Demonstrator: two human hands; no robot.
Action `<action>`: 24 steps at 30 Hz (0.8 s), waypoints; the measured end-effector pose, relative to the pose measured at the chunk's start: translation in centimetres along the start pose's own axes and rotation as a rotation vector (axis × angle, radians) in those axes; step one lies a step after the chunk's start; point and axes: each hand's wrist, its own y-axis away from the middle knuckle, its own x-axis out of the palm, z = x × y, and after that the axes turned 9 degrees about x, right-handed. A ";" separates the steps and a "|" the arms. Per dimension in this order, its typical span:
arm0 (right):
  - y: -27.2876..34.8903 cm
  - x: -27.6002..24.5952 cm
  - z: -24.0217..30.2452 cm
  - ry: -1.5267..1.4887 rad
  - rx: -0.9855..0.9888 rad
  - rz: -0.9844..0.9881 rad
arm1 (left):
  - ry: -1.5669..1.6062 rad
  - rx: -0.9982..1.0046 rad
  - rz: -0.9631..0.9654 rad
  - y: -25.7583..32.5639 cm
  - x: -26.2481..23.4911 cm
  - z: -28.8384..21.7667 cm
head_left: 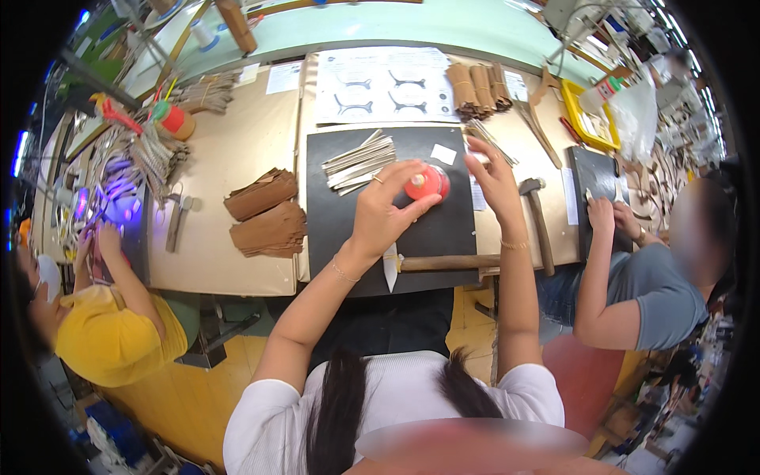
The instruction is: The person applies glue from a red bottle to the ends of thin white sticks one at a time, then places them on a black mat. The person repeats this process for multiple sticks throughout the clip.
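Observation:
My left hand [385, 208] is curled around a small red round container [428, 183] that stands on a black mat [443, 229]; a ring shows on one finger. My right hand [492, 176] is raised just right of the container, fingertips pinching a thin pale piece whose shape I cannot make out. A fan of grey strips [358, 161] lies on the mat's far left part, and a small white slip [443, 153] lies near its far edge. A knife with a white blade [391, 267] and a wooden handle rests along the mat's near edge.
Two stacks of brown cut pieces [267, 214] lie left of the mat. A hammer [537, 218] lies to the right, a white pattern sheet [384, 83] and brown bundles [477, 87] beyond. One person in yellow [111, 332] works at left, another in grey [641, 285] at right.

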 end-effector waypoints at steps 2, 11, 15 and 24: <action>3.1 0.0 0.2 -0.343 0.116 0.194 | 0.448 -0.357 -0.188 0.4 -0.2 0.0; 9.7 5.5 1.7 -0.529 -0.470 0.008 | 1.243 -0.922 -0.114 3.1 1.9 -3.5; 11.3 1.6 3.2 -0.859 -0.295 0.141 | 1.182 -0.930 0.070 4.5 -0.9 -2.7; 13.4 0.7 0.6 -0.519 0.436 0.748 | 0.086 -0.541 -0.133 4.9 -9.7 1.2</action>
